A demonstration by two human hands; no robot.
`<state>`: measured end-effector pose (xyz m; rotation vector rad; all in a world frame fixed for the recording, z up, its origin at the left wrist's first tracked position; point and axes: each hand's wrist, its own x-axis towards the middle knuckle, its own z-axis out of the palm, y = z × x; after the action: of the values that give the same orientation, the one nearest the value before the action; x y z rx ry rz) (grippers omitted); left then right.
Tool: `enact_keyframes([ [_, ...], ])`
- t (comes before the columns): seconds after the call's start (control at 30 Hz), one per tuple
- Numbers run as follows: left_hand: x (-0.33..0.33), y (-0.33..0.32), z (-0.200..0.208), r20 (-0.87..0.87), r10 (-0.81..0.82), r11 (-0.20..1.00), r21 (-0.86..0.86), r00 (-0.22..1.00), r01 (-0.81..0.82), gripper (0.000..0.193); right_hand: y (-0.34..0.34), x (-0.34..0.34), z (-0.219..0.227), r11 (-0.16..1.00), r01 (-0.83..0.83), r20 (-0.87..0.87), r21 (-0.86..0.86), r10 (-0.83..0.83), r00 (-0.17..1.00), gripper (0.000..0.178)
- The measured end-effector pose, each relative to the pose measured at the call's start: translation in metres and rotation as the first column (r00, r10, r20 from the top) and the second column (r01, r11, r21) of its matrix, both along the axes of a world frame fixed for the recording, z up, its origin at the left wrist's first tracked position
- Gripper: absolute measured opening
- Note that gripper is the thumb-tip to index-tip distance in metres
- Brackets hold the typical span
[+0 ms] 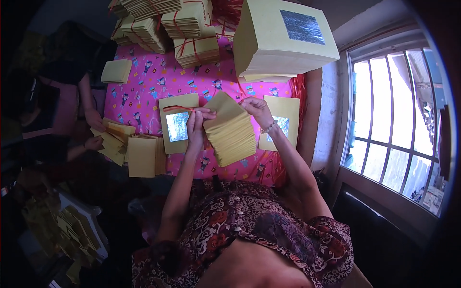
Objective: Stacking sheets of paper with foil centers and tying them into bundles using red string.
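A thick stack of yellow paper envelopes (230, 137) stands tilted in front of me, its layered edges toward me. My left hand (196, 126) is closed at the stack's left side, with a red ribbon (178, 108) pinched in its fingers and trailing left. At the upper right corner of the stack, my right hand (259, 111) pinches a thin red strand; its fingertips touch the stack. Flat on the table behind my hands lie one yellow envelope with a silvery patch (166, 144) on the left and another such envelope (294, 108) on the right.
Tied bundles of envelopes (197, 50) pile up at the far left of the pink patterned tablecloth (144, 91). A tall envelope stack (269, 53) rises at the far right. Another person's hands (94, 120) handle envelopes at left, beside a small stack (142, 156). A barred window (384, 110) is at right.
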<state>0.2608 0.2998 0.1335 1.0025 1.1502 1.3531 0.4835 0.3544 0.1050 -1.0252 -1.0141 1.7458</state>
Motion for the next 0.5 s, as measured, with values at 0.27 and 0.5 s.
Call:
enact_keyframes([
  [0.27,0.024,-0.050,-0.015,-0.445,-0.150,0.978,0.067,0.883,0.199,0.029,-0.043,0.022,-0.034,0.996,-0.049,0.035,0.077,0.046,0.998,0.010],
  [0.5,0.066,-0.045,-0.006,-0.788,-0.101,0.988,-0.007,0.607,0.156,0.015,-0.056,0.029,-0.019,0.998,-0.008,0.114,0.066,0.000,0.993,0.011],
])
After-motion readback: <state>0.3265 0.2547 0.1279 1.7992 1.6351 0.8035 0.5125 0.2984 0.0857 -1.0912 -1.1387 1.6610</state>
